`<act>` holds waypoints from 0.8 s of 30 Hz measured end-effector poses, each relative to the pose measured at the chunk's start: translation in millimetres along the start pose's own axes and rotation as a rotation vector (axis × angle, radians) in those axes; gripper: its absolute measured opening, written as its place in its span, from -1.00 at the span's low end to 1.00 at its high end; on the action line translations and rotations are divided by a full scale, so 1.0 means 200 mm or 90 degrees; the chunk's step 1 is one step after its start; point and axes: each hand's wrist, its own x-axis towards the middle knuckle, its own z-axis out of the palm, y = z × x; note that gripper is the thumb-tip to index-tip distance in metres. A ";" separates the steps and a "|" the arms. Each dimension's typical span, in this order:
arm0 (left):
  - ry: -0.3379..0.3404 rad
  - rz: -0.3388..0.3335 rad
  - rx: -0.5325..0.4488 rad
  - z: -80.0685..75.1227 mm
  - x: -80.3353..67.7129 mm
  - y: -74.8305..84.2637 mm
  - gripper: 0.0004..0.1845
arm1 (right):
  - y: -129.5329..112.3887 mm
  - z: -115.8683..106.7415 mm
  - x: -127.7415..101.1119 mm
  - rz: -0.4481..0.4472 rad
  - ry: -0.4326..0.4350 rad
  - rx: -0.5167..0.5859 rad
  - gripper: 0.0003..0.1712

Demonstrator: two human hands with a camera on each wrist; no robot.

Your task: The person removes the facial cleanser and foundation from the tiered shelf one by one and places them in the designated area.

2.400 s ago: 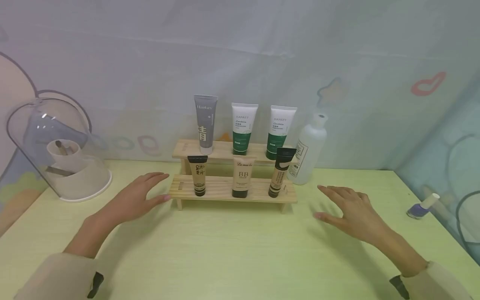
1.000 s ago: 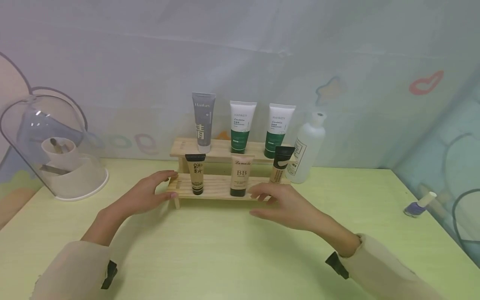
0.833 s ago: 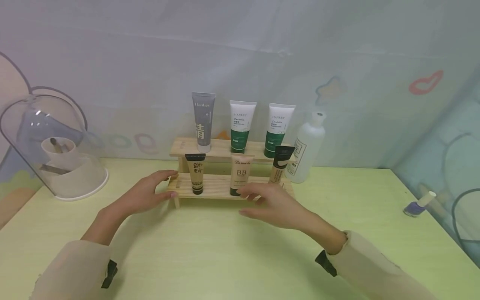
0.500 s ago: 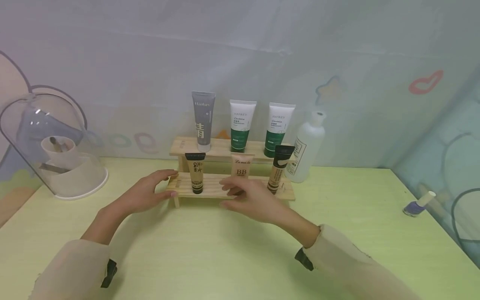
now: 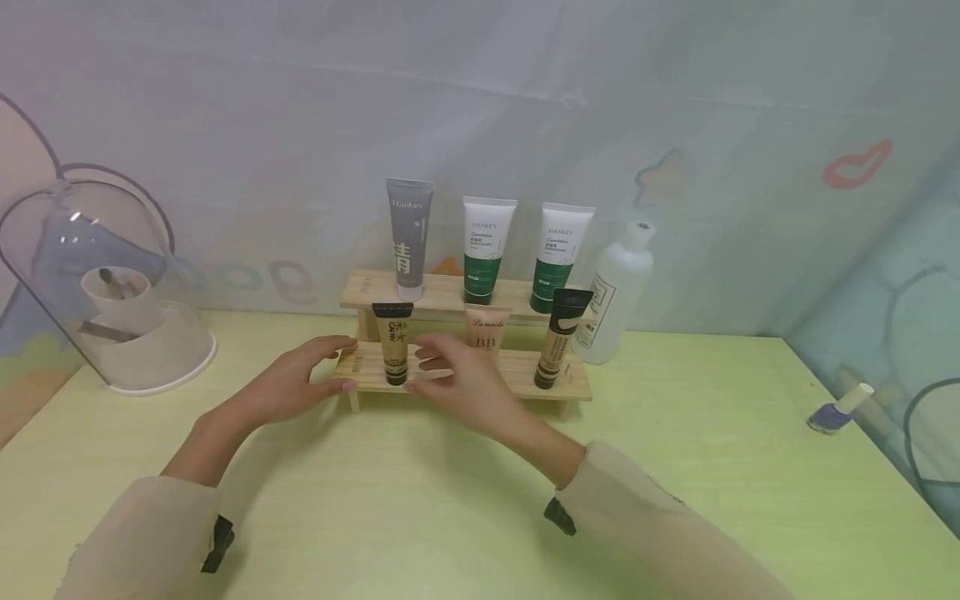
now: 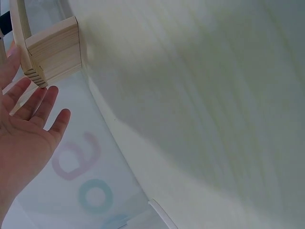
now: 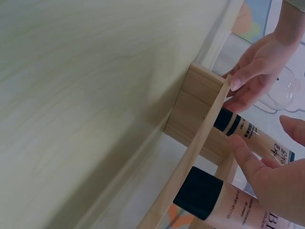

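**Left hand (image 5: 288,387) gripping a two-tier stand of pale wood (image 5: 442,287), right hand (image 5: 472,387) hovering by a slim gold tube with black ends (image 5: 395,346)**

From where I'm standing, with the stand as my clock and twelve toward the wall, the right hand is hiding the lower half of a beige squeeze tube marked BB (image 5: 486,327) at six; the right-wrist view is showing its black cap. Whether the right fingers are touching the gold tube I cannot tell: thumb and fingers are curving apart, with the tube near the gap. The left thumb and fingers are pinching the lower plank's end at about nine. Both beige sleeves (image 5: 138,533) are running out of view.

Six tubes are standing cap-down on the stand. Three are lining the lower tier: the gold tube at eight, the beige one, and a tan tube with a black top (image 5: 553,350) at four. Three are lining the upper: one grey (image 5: 410,237) at ten, two white-and-green tubes (image 5: 487,250) at twelve and two. One translucent white bottle (image 5: 618,283) is standing at three, partly covered; one purple polish bottle with a white cap (image 5: 838,410) is sitting well beyond.

At nine, a clear plastic dome (image 5: 56,250) is enclosing a white tiered holder (image 5: 161,337); a brown-tipped brush (image 5: 111,282) is leaning in its upper cup.
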 end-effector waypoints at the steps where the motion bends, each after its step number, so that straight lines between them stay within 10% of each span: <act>1: 0.001 -0.001 0.001 0.00 0.00 0.00 -0.39 | 0.00 0.01 0.00 0.005 0.003 -0.003 -0.46; 24: 0.003 -0.004 -0.011 0.00 -0.01 0.00 -0.40 | 0.02 0.12 0.11 0.079 0.071 -0.010 -0.50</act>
